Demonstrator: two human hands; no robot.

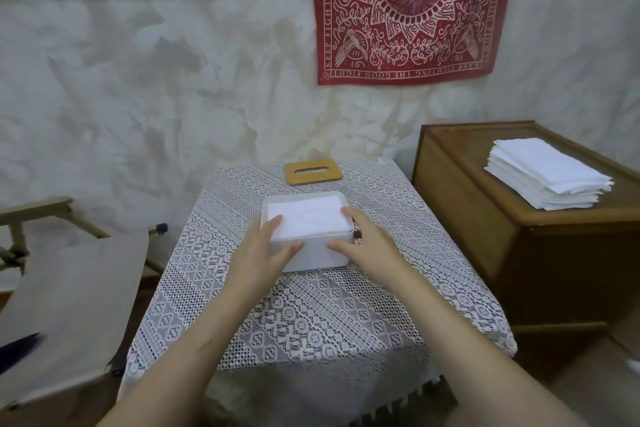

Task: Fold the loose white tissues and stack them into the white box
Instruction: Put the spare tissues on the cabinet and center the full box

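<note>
A white box (313, 255) stands open in the middle of the lace-covered table (346, 315), filled with folded white tissues (308, 220) up to its rim. My left hand (258, 255) lies against the box's near left corner, fingers straight, fingertips on the tissues and thumb along the front wall. At the near right corner is my right hand (369, 246), fingers straight at the rim and thumb touching the front wall. Neither hand grips anything. A stack of white tissues (547, 177) sits on the wooden cabinet (485, 236) to the right.
A wooden lid with a slot (312, 173) lies on the table behind the box. A canvas folding chair (65, 298) stands at the left. A wall with a red cloth hanging (412, 10) is behind the table.
</note>
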